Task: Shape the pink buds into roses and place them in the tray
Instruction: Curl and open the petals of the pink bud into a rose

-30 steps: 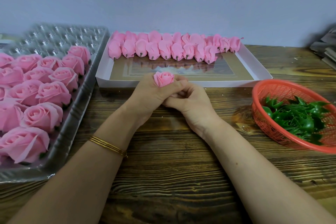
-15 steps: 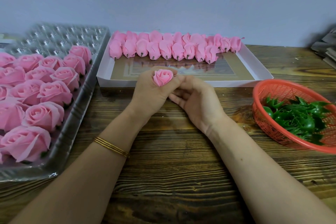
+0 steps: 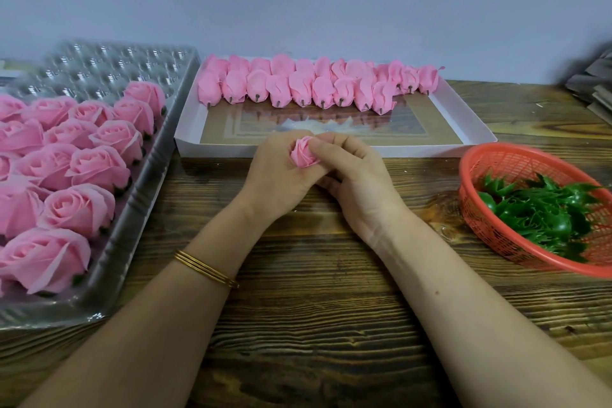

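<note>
Both hands, left hand and right hand, pinch the small pink paper bud mid-shaping; next, probably, spread its petals gently

Tray left, box behind hands, basket right.

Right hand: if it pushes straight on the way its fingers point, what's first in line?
The pink bud: the right hand pinches it, fingers aimed forward-left. Right behind it sits the left hand cupping the bud, so that probably comes next; depth is hard to judge.
</note>
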A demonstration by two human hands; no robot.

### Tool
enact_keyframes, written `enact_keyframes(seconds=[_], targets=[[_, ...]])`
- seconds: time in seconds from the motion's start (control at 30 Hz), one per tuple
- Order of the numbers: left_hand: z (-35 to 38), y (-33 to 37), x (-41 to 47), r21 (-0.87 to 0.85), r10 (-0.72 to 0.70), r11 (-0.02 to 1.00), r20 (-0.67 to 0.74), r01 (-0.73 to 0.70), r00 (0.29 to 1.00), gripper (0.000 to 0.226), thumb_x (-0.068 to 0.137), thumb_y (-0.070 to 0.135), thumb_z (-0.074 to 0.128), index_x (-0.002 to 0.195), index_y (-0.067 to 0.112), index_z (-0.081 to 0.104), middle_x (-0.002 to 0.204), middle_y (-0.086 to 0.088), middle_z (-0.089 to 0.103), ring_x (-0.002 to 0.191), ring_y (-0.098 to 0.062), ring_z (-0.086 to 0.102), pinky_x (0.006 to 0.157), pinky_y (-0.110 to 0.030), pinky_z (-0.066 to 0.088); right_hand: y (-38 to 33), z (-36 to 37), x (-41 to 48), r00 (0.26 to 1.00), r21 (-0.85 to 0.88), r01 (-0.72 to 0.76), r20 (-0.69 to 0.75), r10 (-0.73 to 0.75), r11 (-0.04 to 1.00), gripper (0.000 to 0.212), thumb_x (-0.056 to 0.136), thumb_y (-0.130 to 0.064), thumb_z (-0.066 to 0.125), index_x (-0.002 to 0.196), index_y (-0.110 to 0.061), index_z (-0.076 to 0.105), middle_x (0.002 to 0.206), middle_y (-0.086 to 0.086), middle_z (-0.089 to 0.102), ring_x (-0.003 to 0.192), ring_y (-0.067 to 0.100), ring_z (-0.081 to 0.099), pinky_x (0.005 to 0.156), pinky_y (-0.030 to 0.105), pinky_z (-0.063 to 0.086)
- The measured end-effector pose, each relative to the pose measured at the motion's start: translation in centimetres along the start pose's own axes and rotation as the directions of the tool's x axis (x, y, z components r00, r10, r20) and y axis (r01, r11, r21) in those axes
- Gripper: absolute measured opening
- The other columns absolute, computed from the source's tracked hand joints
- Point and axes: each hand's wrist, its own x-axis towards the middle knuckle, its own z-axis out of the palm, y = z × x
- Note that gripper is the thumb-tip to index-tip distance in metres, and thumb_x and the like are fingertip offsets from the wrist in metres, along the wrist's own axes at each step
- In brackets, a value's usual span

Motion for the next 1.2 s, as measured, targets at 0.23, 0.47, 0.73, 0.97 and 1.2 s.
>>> enact_keyframes(seconds=[0.23,0.47,0.73,0.97,1.2], targets=[[0.0,-0.2,0.2,0.020,-0.008,1.000,0.027,0.007,1.000,0.023,0.081,0.014,0.066,0.094,-0.004,0.072,0.089,-0.021,0.072,0.085,-0.038,0.068,0.073,-0.057,0.053,-0.3,0.2,-0.3,1.000,0.010,-0.007,0.007,0.007,1.000,0.058,0.065,-0.016,0.075,0.116,0.009,0.058,0.093,0.020,0.066,0.084,0.025,0.063,0.074,0.031,0.053],[0.0,0.1,0.0,0.024,0.011,1.000,0.049,-0.012,0.999,0.019,0.085,0.014,0.066,0.087,-0.004,0.071,0.078,-0.019,0.069,0.073,-0.031,0.064,0.067,-0.049,0.053,-0.1,0.1,-0.3,1.000,-0.020,0.008,0.018,-0.008,1.000,0.052,0.060,-0.020,0.074,0.105,0.003,0.062,0.090,0.018,0.066,0.082,0.025,0.063,0.076,0.032,0.053],[0.3,0.4,0.3,-0.239,-0.172,0.960,-0.080,0.148,0.982,0.034,0.089,0.015,0.070,0.058,0.022,0.060,0.049,0.009,0.053,0.046,-0.004,0.047,0.044,-0.016,0.039,-0.2,-0.3,0.2,1.000,0.091,-0.005,0.028,0.002,0.996,0.022,0.088,-0.011,0.043,0.081,-0.007,0.064,0.068,0.006,0.062,0.063,0.014,0.060,0.071,0.028,0.045],[-0.2,0.5,0.4,-0.345,-0.299,0.893,0.024,0.289,0.954,0.032,0.084,0.022,0.073,0.054,0.024,0.065,0.051,0.008,0.054,0.048,-0.005,0.048,0.047,-0.018,0.042,0.5,-0.1,-0.1,0.988,-0.147,0.134,0.103,-0.119,0.980,0.040,0.071,0.031,0.050,0.092,-0.001,0.058,0.067,0.001,0.063,0.066,0.013,0.061,0.071,0.028,0.056],[0.3,1.1,0.2,-0.438,-0.264,0.873,-0.051,0.216,0.963,0.011,0.087,0.009,0.070,0.081,0.001,0.064,0.070,-0.009,0.062,0.062,-0.012,0.059,0.060,-0.023,0.051,0.8,0.1,-0.4,0.977,-0.318,0.209,0.039,-0.208,0.925,0.050,0.069,0.015,0.077,0.108,-0.007,0.054,0.087,-0.001,0.060,0.080,0.007,0.057,0.077,0.018,0.053]])
